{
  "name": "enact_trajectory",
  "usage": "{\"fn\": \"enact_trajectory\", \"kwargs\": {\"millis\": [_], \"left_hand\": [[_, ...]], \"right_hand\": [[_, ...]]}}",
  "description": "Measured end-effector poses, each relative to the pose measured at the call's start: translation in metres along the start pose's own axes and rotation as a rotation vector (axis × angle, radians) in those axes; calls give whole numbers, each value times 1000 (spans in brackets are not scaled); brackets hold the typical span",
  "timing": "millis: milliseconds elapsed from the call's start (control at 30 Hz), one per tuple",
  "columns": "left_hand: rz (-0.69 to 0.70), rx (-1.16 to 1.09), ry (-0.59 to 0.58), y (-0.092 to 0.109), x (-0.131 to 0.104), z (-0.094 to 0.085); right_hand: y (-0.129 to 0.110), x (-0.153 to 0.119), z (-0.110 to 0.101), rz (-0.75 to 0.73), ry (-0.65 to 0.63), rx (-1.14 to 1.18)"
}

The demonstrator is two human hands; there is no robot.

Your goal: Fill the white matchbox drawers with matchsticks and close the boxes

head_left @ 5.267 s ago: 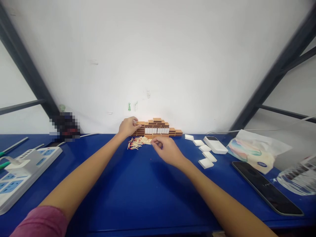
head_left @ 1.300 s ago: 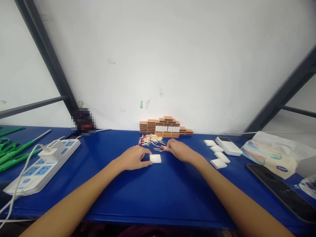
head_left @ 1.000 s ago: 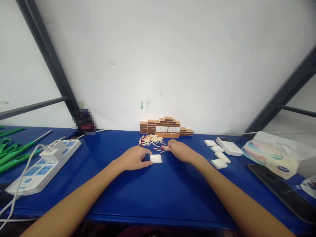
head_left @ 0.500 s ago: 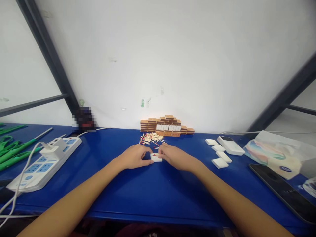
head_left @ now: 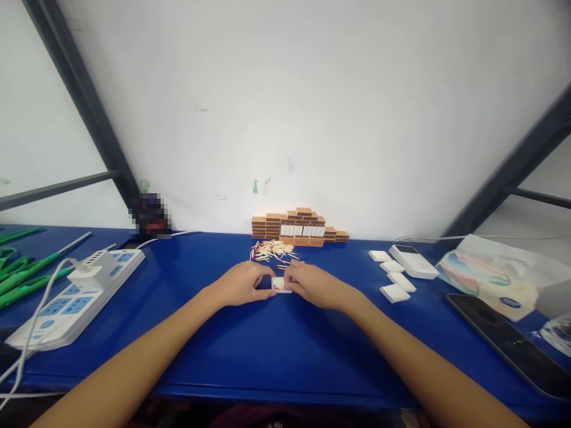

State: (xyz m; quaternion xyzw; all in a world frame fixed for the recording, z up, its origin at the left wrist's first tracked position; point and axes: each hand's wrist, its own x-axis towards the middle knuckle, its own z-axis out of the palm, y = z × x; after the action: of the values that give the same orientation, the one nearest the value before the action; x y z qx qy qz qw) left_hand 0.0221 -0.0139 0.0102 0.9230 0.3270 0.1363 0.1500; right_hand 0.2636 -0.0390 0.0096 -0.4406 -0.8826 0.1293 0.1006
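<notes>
A small white matchbox tray [head_left: 281,290] lies on the blue table [head_left: 267,345], with a few red-tipped matches in it. My left hand [head_left: 245,283] grips the tray's left end between thumb and fingers. At the tray's right end is my right hand [head_left: 307,284], its fingers pressed together over the tray; whatever they pinch is too small to make out. Just behind my hands lies a loose pile of matches [head_left: 272,250]. Brown matchboxes [head_left: 273,226] are stacked against the wall beyond the pile, with a row of white-faced ones in the middle.
Several white trays [head_left: 395,293] lie to the right, beside a white device [head_left: 414,261]. Farther right are a tissue pack [head_left: 495,276] and a black phone [head_left: 504,345]. A white power strip [head_left: 75,303] with cables and green-handled tools [head_left: 33,279] occupy the left.
The fingers of my right hand have shifted slightly over the tray, and the matches in it lie differently. My left hand keeps its hold. The whole view has shifted slightly.
</notes>
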Motion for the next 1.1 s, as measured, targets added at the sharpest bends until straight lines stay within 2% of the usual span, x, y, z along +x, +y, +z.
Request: {"fn": "enact_trajectory", "kwargs": {"millis": [467,733,933,1100], "left_hand": [[-8,13,-6,-1,0,1],[-7,18,0,0,0,1],[-5,18,3,-2,0,2],[-18,24,-6,-2,0,2]], "right_hand": [[7,5,3,-12,104,134],[1,5,2,20,47,97],[1,4,2,-14,26,93],[5,7,2,-1,118,107]]}}
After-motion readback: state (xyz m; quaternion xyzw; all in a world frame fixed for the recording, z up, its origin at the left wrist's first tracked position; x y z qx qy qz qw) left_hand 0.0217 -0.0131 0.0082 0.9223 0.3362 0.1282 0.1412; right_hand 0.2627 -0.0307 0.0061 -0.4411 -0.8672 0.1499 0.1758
